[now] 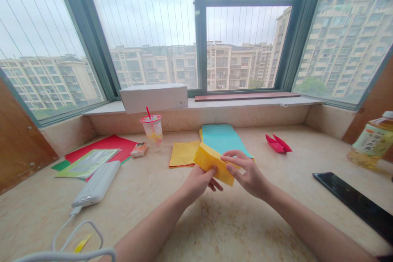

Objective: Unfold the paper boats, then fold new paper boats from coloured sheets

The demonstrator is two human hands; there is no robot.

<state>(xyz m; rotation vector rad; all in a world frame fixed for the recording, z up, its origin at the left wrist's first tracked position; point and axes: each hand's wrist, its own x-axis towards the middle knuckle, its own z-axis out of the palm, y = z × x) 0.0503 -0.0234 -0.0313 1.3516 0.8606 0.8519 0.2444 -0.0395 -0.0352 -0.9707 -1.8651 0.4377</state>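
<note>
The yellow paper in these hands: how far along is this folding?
Done: a red folded paper shape on the counter. In hand: the left hand and right hand hold a folded yellow sheet. Remaining: a teal paper stack and a yellow paper stack lie flat.

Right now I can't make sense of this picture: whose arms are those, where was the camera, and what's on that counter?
No machine here: the arms belong to a person, and the picture comes from a camera worn on their head, looking forward and down, so you see roughly what they see. Their left hand and right hand together hold a folded piece of yellow paper. Just beyond lie yellow sheets and teal paper, with a folded red paper shape to the right. Also on the stone-look counter are a plastic cup with a red straw, a white power bank, a black phone and a bottle of yellowish liquid. Behind them, a window looks out on apartment blocks.
</note>
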